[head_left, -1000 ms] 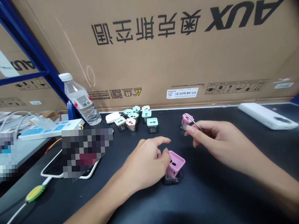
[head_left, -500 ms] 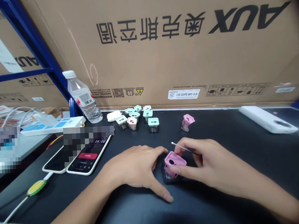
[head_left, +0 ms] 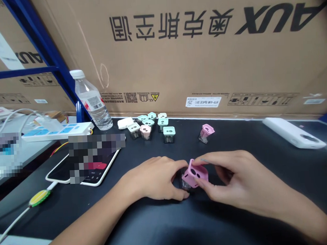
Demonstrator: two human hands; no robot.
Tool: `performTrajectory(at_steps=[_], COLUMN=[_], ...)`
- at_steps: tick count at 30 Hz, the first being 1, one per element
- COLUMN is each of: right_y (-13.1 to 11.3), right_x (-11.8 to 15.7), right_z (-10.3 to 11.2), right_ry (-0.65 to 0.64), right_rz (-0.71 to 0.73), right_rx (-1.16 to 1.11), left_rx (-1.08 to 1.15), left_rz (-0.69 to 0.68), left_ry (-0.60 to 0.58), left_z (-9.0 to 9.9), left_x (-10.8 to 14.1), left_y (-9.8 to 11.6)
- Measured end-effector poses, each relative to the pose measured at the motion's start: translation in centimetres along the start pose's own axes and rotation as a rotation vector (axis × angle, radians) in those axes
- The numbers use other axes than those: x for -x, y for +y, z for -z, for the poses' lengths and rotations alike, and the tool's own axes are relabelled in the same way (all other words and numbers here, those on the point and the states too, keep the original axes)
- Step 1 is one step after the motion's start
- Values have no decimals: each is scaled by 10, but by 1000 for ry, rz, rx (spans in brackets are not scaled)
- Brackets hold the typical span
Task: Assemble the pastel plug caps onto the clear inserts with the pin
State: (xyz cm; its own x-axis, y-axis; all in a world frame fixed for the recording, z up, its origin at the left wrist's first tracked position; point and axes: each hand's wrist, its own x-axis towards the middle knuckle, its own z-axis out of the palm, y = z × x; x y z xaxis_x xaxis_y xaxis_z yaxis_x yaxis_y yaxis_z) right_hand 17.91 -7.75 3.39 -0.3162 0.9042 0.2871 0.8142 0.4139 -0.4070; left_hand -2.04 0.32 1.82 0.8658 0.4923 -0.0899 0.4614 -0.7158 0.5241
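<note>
A pink plastic cap with two round holes [head_left: 195, 174] sits tilted on a small dark block [head_left: 186, 185], low in the middle of the view. My right hand [head_left: 230, 173] pinches the cap between thumb and fingers. A thin grey tip shows by its fingers, and the rest of that thin tool is hidden. My left hand [head_left: 155, 179] curls around the left side of the block and hides most of it. Another pink-capped piece [head_left: 206, 133] stands farther off, beyond my right hand.
Several mint and pink capped pieces [head_left: 153, 127] stand grouped on the black tabletop [head_left: 162, 223], next to a white earbud case [head_left: 125, 123]. A water bottle [head_left: 91, 100], power strip [head_left: 55, 131], phones [head_left: 81, 165] and white power bank [head_left: 294, 137] surround them, with a cardboard box [head_left: 176, 53] behind.
My right hand has come in from the far pink piece and now pinches the near pink cap, which has tilted. The long thin tool no longer shows. My left hand has closed around the block.
</note>
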Motion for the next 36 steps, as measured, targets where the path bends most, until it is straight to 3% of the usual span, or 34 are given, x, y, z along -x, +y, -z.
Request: performTrajectory(at_steps=[5, 16, 20, 25, 29, 31, 33, 36], right_y=[-2, 1, 5, 20, 45, 59, 70, 73], right_x=[2, -5, -3, -9, -16, -17, -17, -15], right_z=[0, 1, -2, -4, 0, 0, -1, -3], right_ry=[-28, -310, -283, -168, -94, -64, 54, 191], right_rz=[40, 174, 141, -52, -240, -263, -271, -274], right_rx=[-16, -53, 19, 85, 190, 226, 314, 376], left_rx=[-49, 27, 50, 11, -13, -39, -89, -171], left_rz=[7, 69, 106, 185, 170, 160, 171, 202], left_ry=[-19, -66, -34, 102, 238, 388, 544, 642], left_z=[1, 2, 1, -1, -3, -4, -5, -6], left_x=[0, -3, -5, -6, -9, -13, -17, -23], left_y=[2, -6, -9, -15, -23, -28, -35, -46])
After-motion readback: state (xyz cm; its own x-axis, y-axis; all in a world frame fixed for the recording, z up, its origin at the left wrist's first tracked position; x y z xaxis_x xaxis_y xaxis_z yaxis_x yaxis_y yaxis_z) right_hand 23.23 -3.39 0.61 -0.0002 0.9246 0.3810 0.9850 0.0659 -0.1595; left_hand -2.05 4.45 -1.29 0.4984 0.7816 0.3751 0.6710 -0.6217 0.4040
